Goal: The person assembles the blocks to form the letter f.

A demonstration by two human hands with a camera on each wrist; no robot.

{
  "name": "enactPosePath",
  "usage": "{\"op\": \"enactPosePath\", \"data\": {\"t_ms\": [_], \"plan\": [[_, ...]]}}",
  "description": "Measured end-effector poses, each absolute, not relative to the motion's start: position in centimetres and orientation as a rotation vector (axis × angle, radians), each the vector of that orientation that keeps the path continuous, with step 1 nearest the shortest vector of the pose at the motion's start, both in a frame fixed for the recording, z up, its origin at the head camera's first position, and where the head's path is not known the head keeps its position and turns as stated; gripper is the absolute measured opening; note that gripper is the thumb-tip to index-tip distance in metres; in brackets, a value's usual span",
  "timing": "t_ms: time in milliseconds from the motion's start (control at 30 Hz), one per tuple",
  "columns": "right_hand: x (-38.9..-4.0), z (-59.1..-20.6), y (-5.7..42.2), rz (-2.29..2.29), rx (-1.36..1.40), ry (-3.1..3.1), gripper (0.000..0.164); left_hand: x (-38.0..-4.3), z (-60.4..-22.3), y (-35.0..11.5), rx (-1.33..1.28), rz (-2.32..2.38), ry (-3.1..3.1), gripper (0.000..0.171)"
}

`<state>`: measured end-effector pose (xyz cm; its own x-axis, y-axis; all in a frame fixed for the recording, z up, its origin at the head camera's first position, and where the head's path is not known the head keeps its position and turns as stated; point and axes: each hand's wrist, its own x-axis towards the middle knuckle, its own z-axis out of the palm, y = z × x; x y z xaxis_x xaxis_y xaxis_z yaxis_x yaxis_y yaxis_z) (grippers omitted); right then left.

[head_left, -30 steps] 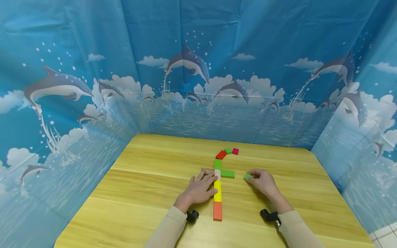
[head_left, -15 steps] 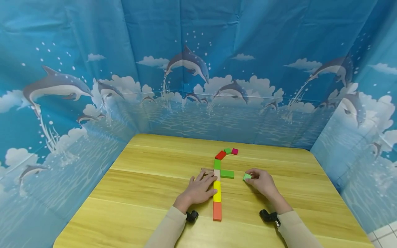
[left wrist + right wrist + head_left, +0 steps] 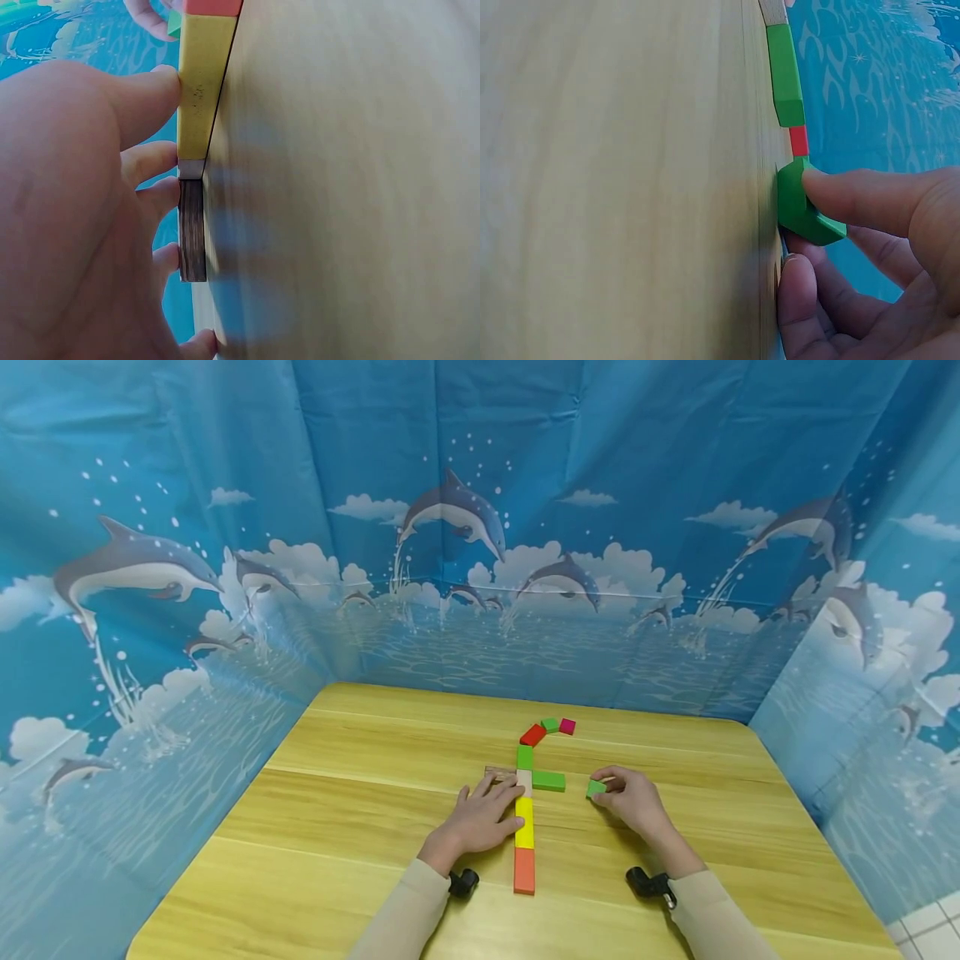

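Note:
My left hand [image 3: 476, 818] lies with spread fingers over the row of wooden blocks. In the left wrist view, fingertips touch the yellow block [image 3: 204, 82] and the dark brown block [image 3: 193, 229]. A pale wood block [image 3: 524, 781] sits partly under the fingers. To the right, my right hand [image 3: 633, 800] pinches a small green block [image 3: 799, 199] between thumb and fingers, tilted, at or just above the table; which one I cannot tell. A long green block [image 3: 548, 781] extends right from the row, a short gap away from the pinched one.
A coral block [image 3: 524, 872] ends the row nearest me. Beyond the pale block, an upright green block [image 3: 525, 757], a red block [image 3: 533, 735], a small green block [image 3: 551, 725] and a magenta block [image 3: 567, 727] curve right. A dolphin-print curtain [image 3: 480, 643] surrounds the wooden table [image 3: 322, 793].
The small green block has turned a little in my right hand's pinch. The left hand keeps its place on the blocks, and the row looks unchanged.

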<state>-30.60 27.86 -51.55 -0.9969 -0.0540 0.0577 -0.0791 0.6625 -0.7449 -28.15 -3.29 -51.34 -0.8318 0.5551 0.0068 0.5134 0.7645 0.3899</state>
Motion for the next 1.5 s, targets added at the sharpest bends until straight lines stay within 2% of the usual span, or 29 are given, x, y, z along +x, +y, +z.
{"op": "enactPosePath", "data": {"t_ms": [333,700,1500], "plan": [[-30.4,-51.3,27.7,1.362,0.089,-2.831,0.028,-28.0,-51.2,-3.4,0.862,0.586,2.837,0.058],[-30.7,-50.9,27.8,1.457,0.068,-2.816,0.034,-28.1,-51.2,-3.3,0.863,0.573,2.845,0.058],[-33.0,-50.9,27.8,1.622,-0.096,-2.736,0.037,-28.2,-51.4,-3.3,0.844,0.567,2.841,0.058]]}}
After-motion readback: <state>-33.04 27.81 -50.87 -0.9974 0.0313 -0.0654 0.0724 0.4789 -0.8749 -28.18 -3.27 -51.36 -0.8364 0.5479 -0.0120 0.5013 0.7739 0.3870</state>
